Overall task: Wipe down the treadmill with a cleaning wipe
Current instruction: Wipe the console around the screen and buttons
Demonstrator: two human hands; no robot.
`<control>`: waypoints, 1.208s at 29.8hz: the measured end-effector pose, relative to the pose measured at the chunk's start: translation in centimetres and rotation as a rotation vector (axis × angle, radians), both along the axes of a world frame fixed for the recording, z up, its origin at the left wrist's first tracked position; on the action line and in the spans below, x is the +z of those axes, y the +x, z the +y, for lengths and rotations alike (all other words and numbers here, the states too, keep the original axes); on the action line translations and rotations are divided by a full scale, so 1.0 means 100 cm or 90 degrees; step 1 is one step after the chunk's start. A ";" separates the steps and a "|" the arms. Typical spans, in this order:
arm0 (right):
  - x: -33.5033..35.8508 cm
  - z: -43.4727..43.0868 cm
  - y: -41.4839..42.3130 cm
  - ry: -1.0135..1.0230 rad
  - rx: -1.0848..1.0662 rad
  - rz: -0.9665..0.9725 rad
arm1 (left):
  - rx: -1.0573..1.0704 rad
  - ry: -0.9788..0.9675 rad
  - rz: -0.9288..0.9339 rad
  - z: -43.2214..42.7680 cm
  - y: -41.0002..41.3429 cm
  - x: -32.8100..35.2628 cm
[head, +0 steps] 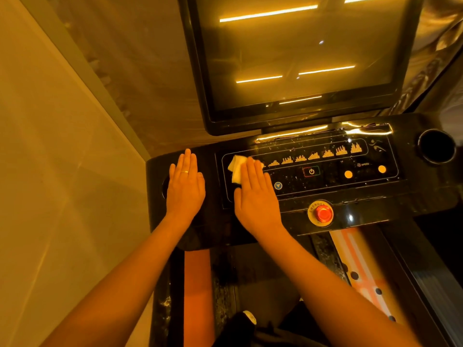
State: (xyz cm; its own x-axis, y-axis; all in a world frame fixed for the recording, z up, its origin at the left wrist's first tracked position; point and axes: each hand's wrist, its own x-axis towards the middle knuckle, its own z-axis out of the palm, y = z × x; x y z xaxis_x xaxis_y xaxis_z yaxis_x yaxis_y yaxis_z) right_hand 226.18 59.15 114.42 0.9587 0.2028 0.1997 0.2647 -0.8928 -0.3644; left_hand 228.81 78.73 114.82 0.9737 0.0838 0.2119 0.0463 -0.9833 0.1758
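The step in hand looks like a pass over the treadmill's [413,191] control panel [325,182], beginning at its left end. To do it well, I would press evenly through the whole palm so the wipe [235,169] lies flat, then drag it in 1 straight line to the right of the hand, where pale specks dot the glossy surface. Overlapping rows would leave no gaps.

Go lightly over the power button [311,171], which sits just right of the fingertips, and over the 2 round yellow buttons [348,174] farther that way. A hard press might switch something on. The red stop button [323,213], right of the wrist and nearer the person, is best skirted or only dabbed. The dark screen [300,58] beyond the fingertips probably waits for a later pass.

The right hand [255,191] lies palm down with straight, closed fingers, pressing the wipe onto the panel. It does not pinch or curl round it. The white wipe peeks out on the thumb side and just past the fingertips, and the rest is hidden under the hand.

The left hand [185,186], just left of the right one, rests flat on the console with fingers straight. It holds nothing and partly covers a round recess.
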 end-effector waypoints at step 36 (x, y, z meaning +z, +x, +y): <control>0.011 -0.034 0.034 -0.059 0.148 -0.018 | 0.077 -0.064 -0.083 -0.025 0.000 -0.008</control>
